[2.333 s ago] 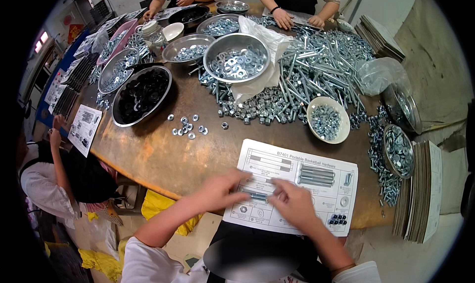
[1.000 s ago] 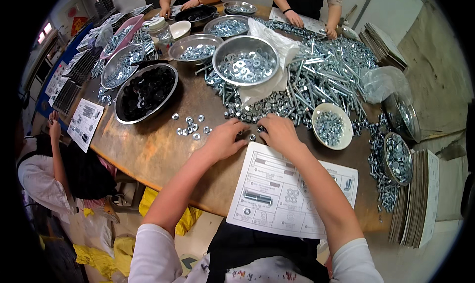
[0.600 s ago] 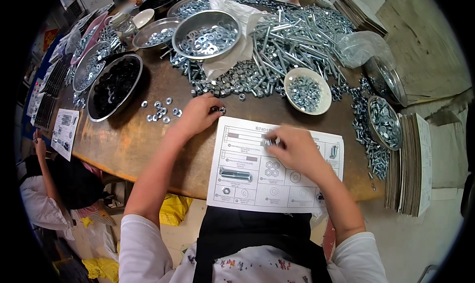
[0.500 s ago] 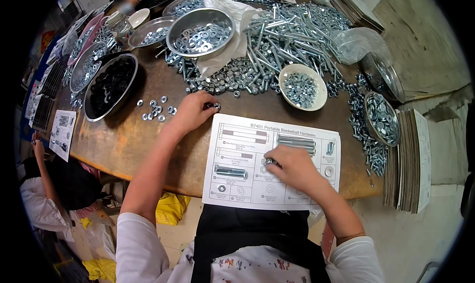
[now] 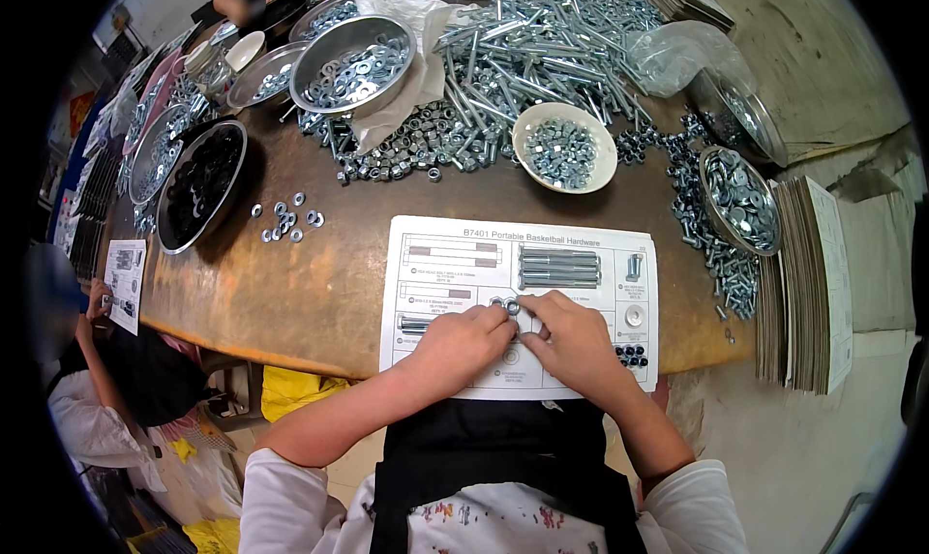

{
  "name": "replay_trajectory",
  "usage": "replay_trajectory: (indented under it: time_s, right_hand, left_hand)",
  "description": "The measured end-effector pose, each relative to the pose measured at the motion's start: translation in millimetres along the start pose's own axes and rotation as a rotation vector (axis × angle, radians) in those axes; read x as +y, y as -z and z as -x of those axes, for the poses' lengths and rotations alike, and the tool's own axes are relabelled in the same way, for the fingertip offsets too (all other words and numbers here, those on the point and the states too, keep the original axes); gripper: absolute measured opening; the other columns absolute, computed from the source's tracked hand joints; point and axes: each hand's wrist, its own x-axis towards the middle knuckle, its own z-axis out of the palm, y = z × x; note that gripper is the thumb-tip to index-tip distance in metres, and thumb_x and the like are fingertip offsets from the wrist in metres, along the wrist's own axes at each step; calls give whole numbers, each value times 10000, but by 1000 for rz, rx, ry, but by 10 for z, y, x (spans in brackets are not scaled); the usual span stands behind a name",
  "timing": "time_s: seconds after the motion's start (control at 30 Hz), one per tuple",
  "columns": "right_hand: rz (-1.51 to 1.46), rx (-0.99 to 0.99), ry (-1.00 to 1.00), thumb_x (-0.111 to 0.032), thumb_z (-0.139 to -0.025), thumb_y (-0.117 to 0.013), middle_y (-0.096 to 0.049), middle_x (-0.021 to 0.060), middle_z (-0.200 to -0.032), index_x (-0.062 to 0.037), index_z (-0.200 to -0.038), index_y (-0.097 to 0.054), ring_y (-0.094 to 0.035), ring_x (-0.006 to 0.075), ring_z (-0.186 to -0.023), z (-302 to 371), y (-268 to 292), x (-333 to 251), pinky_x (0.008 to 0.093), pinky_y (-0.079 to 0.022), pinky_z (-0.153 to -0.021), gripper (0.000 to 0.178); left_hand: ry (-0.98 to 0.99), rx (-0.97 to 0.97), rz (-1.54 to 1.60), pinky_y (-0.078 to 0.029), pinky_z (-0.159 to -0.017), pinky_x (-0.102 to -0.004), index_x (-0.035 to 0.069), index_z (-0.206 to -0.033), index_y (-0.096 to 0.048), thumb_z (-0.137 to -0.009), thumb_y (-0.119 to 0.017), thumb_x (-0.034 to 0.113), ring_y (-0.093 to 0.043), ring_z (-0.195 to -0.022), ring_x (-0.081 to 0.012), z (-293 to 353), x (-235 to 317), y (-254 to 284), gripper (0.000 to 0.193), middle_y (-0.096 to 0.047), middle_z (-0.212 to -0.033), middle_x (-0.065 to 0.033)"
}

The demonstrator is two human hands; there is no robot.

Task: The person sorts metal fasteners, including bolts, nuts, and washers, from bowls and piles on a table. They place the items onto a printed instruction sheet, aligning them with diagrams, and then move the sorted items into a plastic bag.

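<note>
A printed hardware sheet (image 5: 445, 227) lies at the table's near edge, bearing long bolts (image 5: 559, 267), small bolts (image 5: 634, 267), a washer (image 5: 634, 316) and little dark nuts (image 5: 632, 356). Over its middle my two hands meet at a few silver nuts (image 5: 510, 306). My left hand (image 5: 469, 346) has its fingers bent together, their tips on the nuts. From the other side comes my right hand (image 5: 571, 346), thumb and forefinger apart, the forefinger tip beside the nuts. Another group of bolts (image 5: 416, 324) is partly covered by my left hand.
Loose nuts (image 5: 285, 222) lie left of the sheet. Beyond it are a white bowl of nuts (image 5: 563, 154), a steel bowl of washers (image 5: 353, 65) and heaped bolts (image 5: 542, 56). A bowl of black parts (image 5: 203, 181) stands left, stacked sheets (image 5: 798, 283) right. Other people sit around.
My left hand has come from the nut pile to the middle of the sheet, beside my right hand. Little dark nuts now show on the sheet where my right forearm was. The view has shifted slightly.
</note>
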Motion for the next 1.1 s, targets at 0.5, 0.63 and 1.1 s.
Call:
replay_trajectory:
  time_s: [0.5,0.63,1.1]
  right_hand:
    - [-54,-12,8,-192,-830,-724,-643,137,-1011,-79,-1306,-582,-666,330,-854,-16,-92,92,428,-534,-716,509]
    - [-155,165,-53,-87,-780,-772,-675,122,-886,-30,-1166,-669,-656,205,-670,78,237,-40,310,-530,-620,404]
    - [-251,227,-110,-65,-830,-739,-694,134,-830,-12,-1031,-721,-673,214,-678,231,252,-48,307,-530,-629,209]
  left_hand:
    - [82,71,134,-478,-866,-439,51,-1101,-645,-747,-801,245,-590,-1026,-320,-48,-254,229,432,-615,-1087,-121]
    - [165,324,119,-492,-891,-442,43,-1095,-646,-811,-760,218,-600,-1057,-342,-366,-715,797,352,-627,-1100,-140]
    - [592,67,-286,-545,-833,-419,83,-1040,-753,-762,-773,321,-697,-916,-327,-1566,-2337,1812,366,-734,-992,-155]
